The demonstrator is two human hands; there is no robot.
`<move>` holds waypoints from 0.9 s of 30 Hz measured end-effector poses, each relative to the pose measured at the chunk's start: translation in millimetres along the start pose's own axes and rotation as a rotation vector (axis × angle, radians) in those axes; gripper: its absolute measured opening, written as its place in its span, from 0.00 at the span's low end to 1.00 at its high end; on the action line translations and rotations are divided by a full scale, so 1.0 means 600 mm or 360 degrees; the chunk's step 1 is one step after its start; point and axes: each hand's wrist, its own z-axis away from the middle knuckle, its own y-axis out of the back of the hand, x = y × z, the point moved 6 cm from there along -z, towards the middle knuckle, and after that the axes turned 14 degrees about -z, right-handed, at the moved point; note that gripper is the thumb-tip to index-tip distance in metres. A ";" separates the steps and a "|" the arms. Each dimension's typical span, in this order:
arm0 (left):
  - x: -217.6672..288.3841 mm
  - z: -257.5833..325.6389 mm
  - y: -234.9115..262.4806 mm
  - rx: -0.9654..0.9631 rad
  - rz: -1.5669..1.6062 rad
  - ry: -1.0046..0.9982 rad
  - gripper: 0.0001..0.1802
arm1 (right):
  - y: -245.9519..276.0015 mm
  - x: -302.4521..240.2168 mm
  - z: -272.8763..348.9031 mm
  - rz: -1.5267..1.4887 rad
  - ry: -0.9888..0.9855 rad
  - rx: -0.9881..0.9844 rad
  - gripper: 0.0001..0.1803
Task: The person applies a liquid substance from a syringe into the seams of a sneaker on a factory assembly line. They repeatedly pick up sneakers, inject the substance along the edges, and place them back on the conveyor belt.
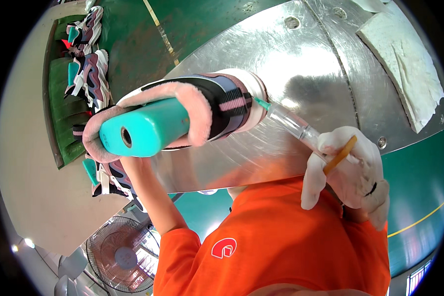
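A sneaker (222,101) with a pink fleece collar, dark upper, striped pull loop and white sole is tilted above the metal table, a teal shoe last (148,129) filling its opening. My left forearm (150,195) runs up behind the shoe, which hides the hand; the shoe appears held up by it. My right hand (352,170), in a white glove, is closed around a clear syringe (293,123). Its green tip (262,103) reaches the shoe's side near the white sole. A tan, stick-like piece (340,155) shows across the gloved fingers.
Several similar shoes with teal lasts, such as one upper-left shoe (91,79), sit on a green-lined board (59,118) at left. A white padded sheet (404,64) lies on the metal table's (301,54) right. A fan (126,259) stands at lower left.
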 end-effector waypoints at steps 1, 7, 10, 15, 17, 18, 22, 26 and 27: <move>0.000 0.015 0.004 0.0030 -0.0020 0.0014 0.24 | 0.000 0.002 -0.001 -0.0020 0.0030 -0.0037 0.15; -0.025 0.135 0.028 0.0163 -0.0117 0.0196 0.22 | -0.009 0.017 -0.001 -0.0152 0.0193 -0.0235 0.16; -0.051 0.212 0.044 0.0183 -0.0126 0.0342 0.21 | -0.014 0.024 -0.005 -0.0149 0.0322 -0.0314 0.16; -0.075 0.291 0.046 0.0078 -0.0093 0.0498 0.22 | -0.008 0.042 -0.016 -0.0172 0.0735 -0.0644 0.15; -0.084 0.295 0.045 -0.0022 -0.0036 0.0427 0.23 | -0.008 0.044 -0.017 -0.0149 0.0654 -0.0633 0.20; -0.087 0.299 0.046 0.0006 -0.0007 0.0419 0.23 | -0.007 0.046 -0.018 -0.0128 0.0550 -0.0605 0.25; -0.089 0.309 0.044 0.0029 0.0045 0.0389 0.24 | -0.003 0.029 -0.009 -0.0003 -0.0267 -0.0173 0.50; -0.085 0.309 0.032 -0.0026 0.0041 0.0385 0.25 | -0.008 0.037 -0.001 -0.0249 -0.0113 0.0034 0.54; -0.087 0.312 0.031 -0.0027 0.0060 0.0400 0.25 | -0.009 0.039 0.000 -0.0259 -0.0123 0.0029 0.54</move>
